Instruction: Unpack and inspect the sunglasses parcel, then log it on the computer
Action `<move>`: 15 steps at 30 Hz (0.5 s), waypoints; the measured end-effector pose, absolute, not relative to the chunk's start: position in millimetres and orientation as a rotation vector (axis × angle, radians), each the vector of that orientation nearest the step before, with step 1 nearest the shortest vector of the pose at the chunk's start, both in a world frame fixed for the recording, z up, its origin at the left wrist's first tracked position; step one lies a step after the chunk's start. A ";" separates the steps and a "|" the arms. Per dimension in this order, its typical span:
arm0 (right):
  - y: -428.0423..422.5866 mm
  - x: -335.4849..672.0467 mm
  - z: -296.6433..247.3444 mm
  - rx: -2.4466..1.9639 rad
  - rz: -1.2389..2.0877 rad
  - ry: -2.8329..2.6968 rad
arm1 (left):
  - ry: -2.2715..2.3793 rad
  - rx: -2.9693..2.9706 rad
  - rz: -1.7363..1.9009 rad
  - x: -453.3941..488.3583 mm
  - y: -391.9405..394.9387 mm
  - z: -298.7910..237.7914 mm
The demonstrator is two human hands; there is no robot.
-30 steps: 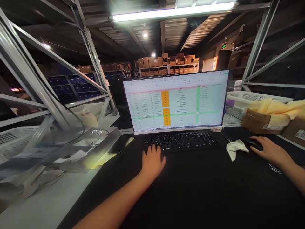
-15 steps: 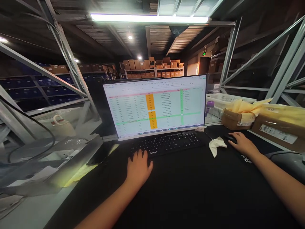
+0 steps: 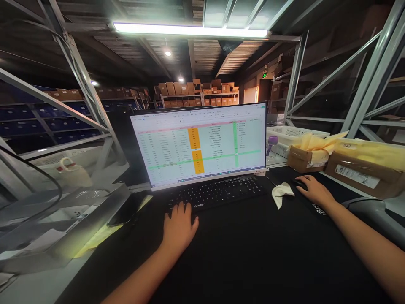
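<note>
My left hand (image 3: 179, 226) lies palm down with fingers spread, its fingertips at the front left edge of a black keyboard (image 3: 221, 192). Over a dark computer mouse (image 3: 299, 183) at the right, my right hand (image 3: 316, 192) is curved, and the palm hides part of the mouse. Behind the keyboard stands a monitor (image 3: 171, 143) with a spreadsheet on it, with an orange column and a green highlighted row. A crumpled white tissue (image 3: 281, 193) sits on the black desk mat (image 3: 240, 253) between the keyboard and the mouse.
On the right are cardboard boxes (image 3: 354, 175), a white basket (image 3: 303, 131), a purple-topped object (image 3: 272, 141) and a grey device (image 3: 367, 207), perhaps a scanner. A grey tray (image 3: 104, 215) with papers borders the left side. Metal shelving with boxes rises behind.
The camera view has turned slightly, so the scene sits a little further left. Both hands keep their places on the keyboard and the mouse.
</note>
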State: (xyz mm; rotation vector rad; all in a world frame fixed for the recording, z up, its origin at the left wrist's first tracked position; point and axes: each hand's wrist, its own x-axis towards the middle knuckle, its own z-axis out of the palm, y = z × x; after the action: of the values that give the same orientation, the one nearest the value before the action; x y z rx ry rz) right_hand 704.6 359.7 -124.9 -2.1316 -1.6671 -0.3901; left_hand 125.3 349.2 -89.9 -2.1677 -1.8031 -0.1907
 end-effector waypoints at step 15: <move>363.5 707.9 -125.2 -2.122 -0.307 -1.703 | -1.794 -2.159 -0.231 125.2 343.2 -88.7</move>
State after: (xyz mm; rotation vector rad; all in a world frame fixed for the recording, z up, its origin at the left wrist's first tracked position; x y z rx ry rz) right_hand 707.9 363.5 -125.2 -2.1216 -1.7035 -0.3065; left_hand 125.2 343.2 -88.7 -2.1592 -1.7945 -0.2306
